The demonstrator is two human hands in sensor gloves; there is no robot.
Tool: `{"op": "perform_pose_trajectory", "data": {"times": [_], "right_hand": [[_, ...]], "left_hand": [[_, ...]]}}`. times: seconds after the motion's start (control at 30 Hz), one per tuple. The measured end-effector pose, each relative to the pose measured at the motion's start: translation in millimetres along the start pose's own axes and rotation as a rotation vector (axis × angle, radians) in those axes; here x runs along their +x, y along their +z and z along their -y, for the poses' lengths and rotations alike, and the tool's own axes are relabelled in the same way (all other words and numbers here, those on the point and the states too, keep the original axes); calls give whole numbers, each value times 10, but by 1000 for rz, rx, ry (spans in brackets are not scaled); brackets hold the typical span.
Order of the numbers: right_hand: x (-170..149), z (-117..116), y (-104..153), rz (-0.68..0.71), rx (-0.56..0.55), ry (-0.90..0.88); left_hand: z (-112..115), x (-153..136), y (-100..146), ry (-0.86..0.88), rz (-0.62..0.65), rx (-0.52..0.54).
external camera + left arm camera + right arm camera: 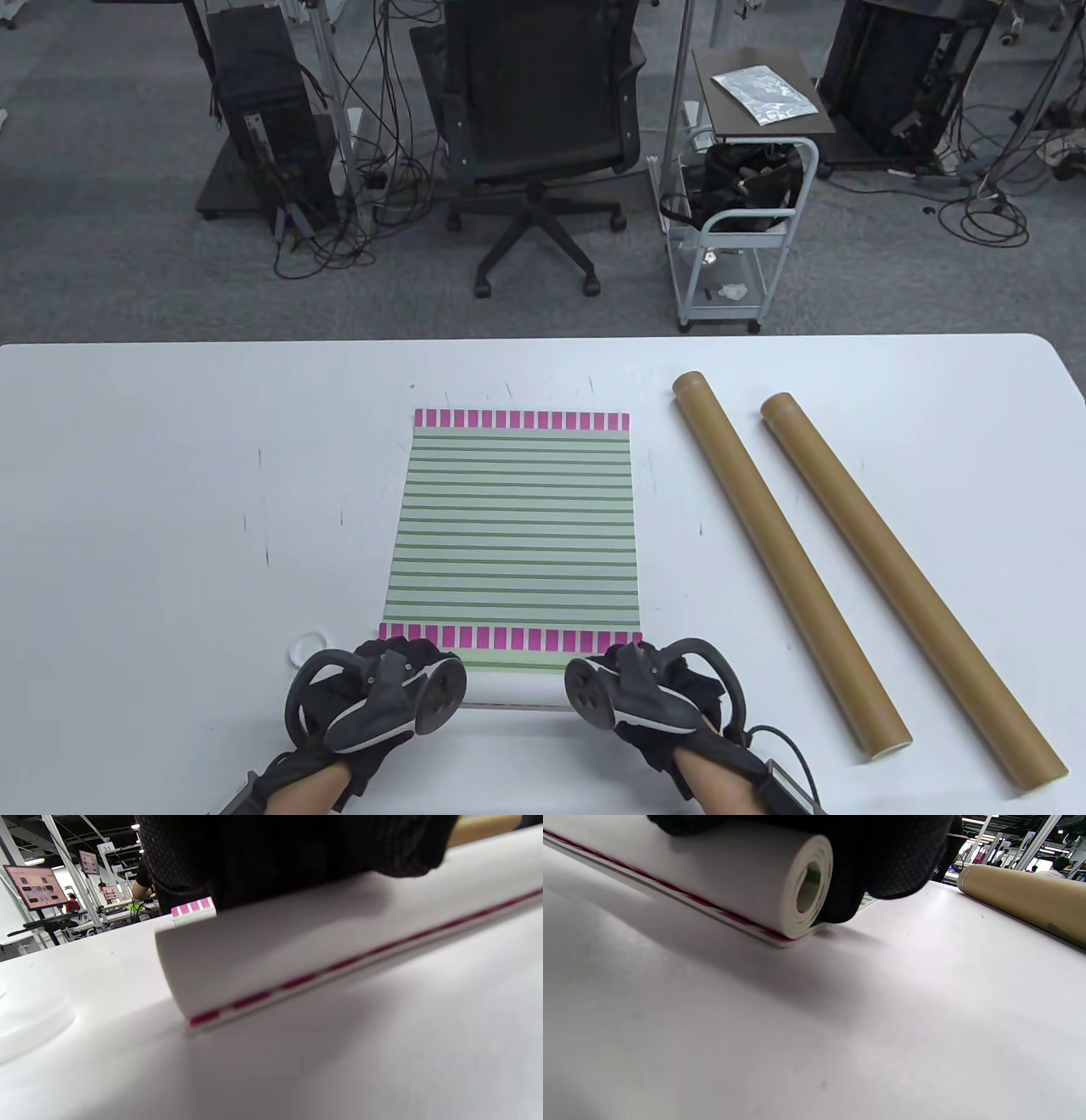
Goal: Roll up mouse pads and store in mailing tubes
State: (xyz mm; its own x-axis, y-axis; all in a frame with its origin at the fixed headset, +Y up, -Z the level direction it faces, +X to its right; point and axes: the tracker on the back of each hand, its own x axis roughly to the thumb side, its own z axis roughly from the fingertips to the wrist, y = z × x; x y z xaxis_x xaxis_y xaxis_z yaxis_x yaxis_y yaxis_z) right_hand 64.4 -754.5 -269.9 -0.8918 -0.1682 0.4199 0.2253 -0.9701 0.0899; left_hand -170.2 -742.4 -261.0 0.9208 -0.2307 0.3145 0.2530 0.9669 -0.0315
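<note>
1. A green-striped mouse pad (513, 526) with pink-checked bands at its far and near ends lies on the white tabletop (170, 509), most of it flat and stretching away from the person.
2. Its near end is wound into a tight roll (725, 870) lying across the tabletop; the right wrist view shows several white layers spiralled around a small hollow with green inside.
3. The left hand (373, 696) rests on the roll's left end, its gloved fingers (297, 849) curled over the top of the roll and pressing on it.
4. The right hand (653, 696) rests on the roll's right end, its fingers (882, 857) wrapped over the top and down around the open end.
5. Both hands are closed over the roll rather than spread flat; how far the fingertips reach under it cannot be told.
6. In the left wrist view a pink-checked edge (360, 957) runs along the roll just above the tabletop.
7. Two brown mailing tubes lie to the right of the pad, well apart from it, side by side and slanted: the nearer tube (789, 560) and the outer tube (912, 594).
8. A small white round cap (307, 647) sits on the tabletop just beside the left hand.
</note>
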Motion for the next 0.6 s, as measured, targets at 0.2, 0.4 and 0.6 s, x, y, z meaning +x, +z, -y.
{"op": "perform_pose_trajectory", "data": {"times": [0.2,0.4,0.6], "right_hand": [[86,63,109,2,-187,91],[97,28,41,-19,-107,89],[98,45,41,-5,-81,67]], "left_hand": [[55,-12,-22,-5,-19,-26],[120,-64,-68,51,-2,-109],[89,-58,-38,26,37,-84]]}}
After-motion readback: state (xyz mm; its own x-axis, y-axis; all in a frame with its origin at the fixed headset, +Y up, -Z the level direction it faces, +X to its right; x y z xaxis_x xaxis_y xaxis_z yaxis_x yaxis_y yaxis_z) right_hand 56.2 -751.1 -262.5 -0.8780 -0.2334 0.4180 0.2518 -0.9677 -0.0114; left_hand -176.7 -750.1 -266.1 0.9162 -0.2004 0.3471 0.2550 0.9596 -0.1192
